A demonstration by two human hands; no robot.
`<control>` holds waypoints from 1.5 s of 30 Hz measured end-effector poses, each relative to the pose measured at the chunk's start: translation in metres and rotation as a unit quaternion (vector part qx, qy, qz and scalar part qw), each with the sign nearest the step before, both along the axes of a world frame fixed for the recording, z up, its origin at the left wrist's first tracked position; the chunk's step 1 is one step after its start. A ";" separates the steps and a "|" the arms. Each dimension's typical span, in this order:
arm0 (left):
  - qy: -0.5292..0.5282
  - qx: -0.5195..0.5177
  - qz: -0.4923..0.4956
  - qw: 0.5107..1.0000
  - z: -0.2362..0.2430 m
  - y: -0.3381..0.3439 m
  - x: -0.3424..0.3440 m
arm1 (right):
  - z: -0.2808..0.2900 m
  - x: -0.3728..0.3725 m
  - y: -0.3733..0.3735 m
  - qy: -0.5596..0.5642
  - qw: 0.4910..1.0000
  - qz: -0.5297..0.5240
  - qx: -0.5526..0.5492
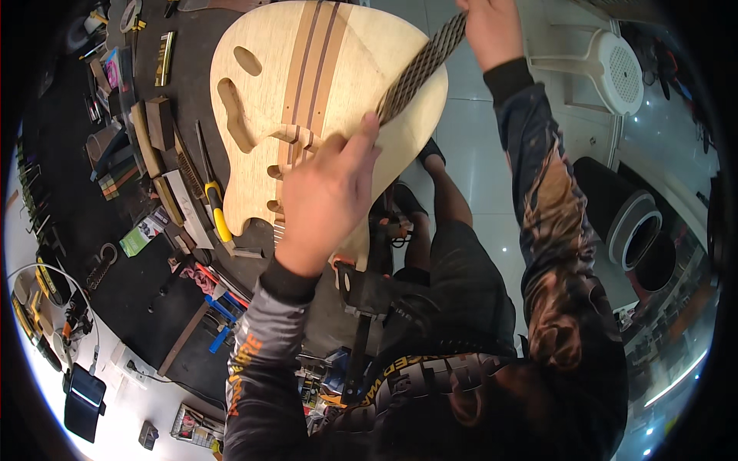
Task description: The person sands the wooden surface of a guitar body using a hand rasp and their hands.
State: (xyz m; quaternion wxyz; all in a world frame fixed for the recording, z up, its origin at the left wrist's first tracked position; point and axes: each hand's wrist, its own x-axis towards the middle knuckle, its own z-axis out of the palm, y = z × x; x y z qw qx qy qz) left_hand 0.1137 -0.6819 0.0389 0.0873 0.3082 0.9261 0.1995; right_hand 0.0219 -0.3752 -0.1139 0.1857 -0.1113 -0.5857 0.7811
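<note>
A pale wooden guitar body (pixel 254 38) with darker centre stripes, carved cavities and a neck pocket lies at the top middle. A long, dark cross-hatched rasp (pixel 421 65) slants over its right edge. My right hand (pixel 493 34) is closed on the rasp's far end, beyond the body. My left hand (pixel 323 200) is over the lower middle of the body, fingers curled at the rasp's lower end and partly hiding it. A black clamp (pixel 352 288) with orange parts sits below the body, near my legs.
The dark bench (pixel 138 284) carries wood blocks (pixel 157 123), a yellow-handled file (pixel 219 211) and several tools on the left. A white plastic stool (pixel 619 77) stands on the tiled floor at right, above a dark cylindrical container (pixel 584 192). My legs (pixel 469 276) show below.
</note>
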 end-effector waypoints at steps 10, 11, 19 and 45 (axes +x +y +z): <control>-0.008 -0.012 0.006 1.000 0.011 -0.016 0.022 | 0.008 0.026 -0.019 0.019 0.998 -0.027 0.058; -0.013 -0.005 0.003 1.000 0.003 -0.002 0.014 | -0.005 0.008 0.003 0.030 0.998 -0.029 0.040; -0.006 0.051 0.023 0.998 -0.002 -0.008 0.024 | 0.014 0.013 -0.002 -0.010 0.999 0.029 -0.036; 0.012 0.022 -0.030 0.999 -0.007 -0.010 0.017 | 0.022 0.019 -0.017 0.001 0.999 -0.032 -0.027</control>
